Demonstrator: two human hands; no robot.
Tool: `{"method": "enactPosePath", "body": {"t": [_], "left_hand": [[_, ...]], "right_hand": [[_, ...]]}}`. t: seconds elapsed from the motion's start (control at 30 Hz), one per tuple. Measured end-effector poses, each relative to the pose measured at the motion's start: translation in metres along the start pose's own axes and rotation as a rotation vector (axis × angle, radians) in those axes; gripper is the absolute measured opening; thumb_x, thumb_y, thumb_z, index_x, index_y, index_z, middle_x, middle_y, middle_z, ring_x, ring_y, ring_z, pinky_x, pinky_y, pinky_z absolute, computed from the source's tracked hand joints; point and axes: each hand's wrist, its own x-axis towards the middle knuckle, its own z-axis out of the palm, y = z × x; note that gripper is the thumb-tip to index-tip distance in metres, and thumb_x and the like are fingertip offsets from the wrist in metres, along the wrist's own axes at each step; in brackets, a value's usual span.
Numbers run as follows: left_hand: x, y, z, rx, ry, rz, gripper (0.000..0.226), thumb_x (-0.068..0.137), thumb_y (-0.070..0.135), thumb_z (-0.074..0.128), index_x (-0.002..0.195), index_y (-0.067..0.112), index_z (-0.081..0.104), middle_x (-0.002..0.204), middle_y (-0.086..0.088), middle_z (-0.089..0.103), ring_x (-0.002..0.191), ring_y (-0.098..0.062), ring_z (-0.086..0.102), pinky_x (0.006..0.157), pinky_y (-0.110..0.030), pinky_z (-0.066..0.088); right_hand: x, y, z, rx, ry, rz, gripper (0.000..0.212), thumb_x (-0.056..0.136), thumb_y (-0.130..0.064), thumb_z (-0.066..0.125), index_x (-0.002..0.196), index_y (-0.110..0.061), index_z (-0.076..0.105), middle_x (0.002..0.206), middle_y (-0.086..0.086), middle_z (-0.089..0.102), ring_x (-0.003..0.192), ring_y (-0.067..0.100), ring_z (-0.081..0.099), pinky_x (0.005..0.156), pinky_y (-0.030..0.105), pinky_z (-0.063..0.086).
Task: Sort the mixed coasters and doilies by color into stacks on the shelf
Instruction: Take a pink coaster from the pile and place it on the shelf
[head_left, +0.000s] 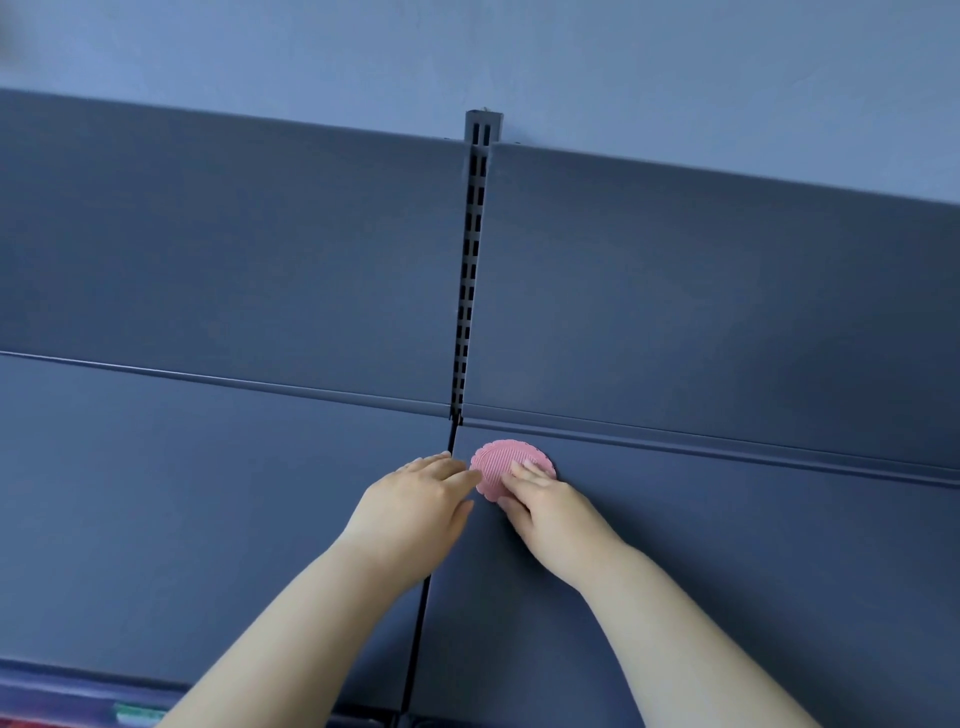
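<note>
Nearest, well back from the left hand (426, 488) and down at the frame's lower corner, some coloured scraps (136, 715) showed past the shelf's front edge, too blurred to name. The left hand had its fingers straight and loose, the tips touching the left rim of a pink coaster (501, 464). The right hand (543, 501) lay with its fingers spread flat on top of the coaster, pressing rather than gripping, as far as could be seen. The coaster sat on the shelf (727, 571) under and just beyond the right fingers, just right of the seam (451, 441) between the two boards. Judged from this, the pink stack was only begun, and no other colours or stacks were in view. Beyond the hands rose the back panel (701, 312) and the slotted upright (470, 286), neither blocking the reach.
</note>
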Motion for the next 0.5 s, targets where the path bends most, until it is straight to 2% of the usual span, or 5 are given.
{"method": "enactPosePath", "body": {"t": [0.13,0.3,0.37,0.47,0.5], "left_hand": [[-0.001,0.004,-0.003,0.037,0.001,-0.004,0.029,0.059,0.027,0.085,0.084,0.030,0.072,0.082,0.019,0.068,0.071,-0.005,0.067,0.055,-0.015,0.049],[0.002,0.024,0.000,0.044,0.005,-0.025,0.015,0.071,0.022,0.069,0.086,0.024,0.071,0.084,0.011,0.069,0.071,-0.014,0.068,0.056,-0.023,0.052],[0.007,0.046,0.000,0.025,-0.031,-0.027,0.020,0.080,0.023,0.059,0.096,0.024,0.071,0.093,0.009,0.069,0.083,-0.017,0.068,0.062,-0.028,0.054],[0.019,0.087,0.005,0.015,-0.083,-0.024,0.034,0.096,0.026,0.046,0.128,0.024,0.056,0.127,0.008,0.057,0.119,-0.018,0.053,0.088,-0.031,0.046],[0.023,0.104,0.008,0.018,-0.079,0.000,0.034,0.096,0.027,0.048,0.129,0.024,0.055,0.128,0.009,0.056,0.121,-0.016,0.051,0.090,-0.029,0.044]], "right_hand": [[-0.018,0.010,-0.010,0.049,0.098,0.012,0.042,0.099,-0.030,0.036,0.139,-0.018,0.038,0.151,-0.006,0.026,0.140,0.004,0.014,0.106,0.012,0.008],[-0.046,0.036,-0.026,0.097,0.145,0.073,0.042,0.099,-0.031,0.036,0.139,-0.019,0.040,0.149,-0.008,0.030,0.139,0.000,0.016,0.106,0.012,0.010],[-0.059,0.048,-0.032,0.108,0.155,0.078,0.042,0.099,-0.032,0.036,0.138,-0.019,0.040,0.149,-0.008,0.030,0.138,-0.001,0.017,0.106,0.012,0.011],[-0.082,0.069,-0.043,0.102,0.173,0.070,0.042,0.099,-0.034,0.036,0.138,-0.021,0.041,0.149,-0.010,0.030,0.138,-0.002,0.016,0.107,0.014,0.013],[-0.093,0.078,-0.048,0.103,0.179,0.069,0.042,0.098,-0.034,0.036,0.138,-0.022,0.041,0.149,-0.011,0.030,0.138,-0.002,0.016,0.108,0.015,0.014]]}}
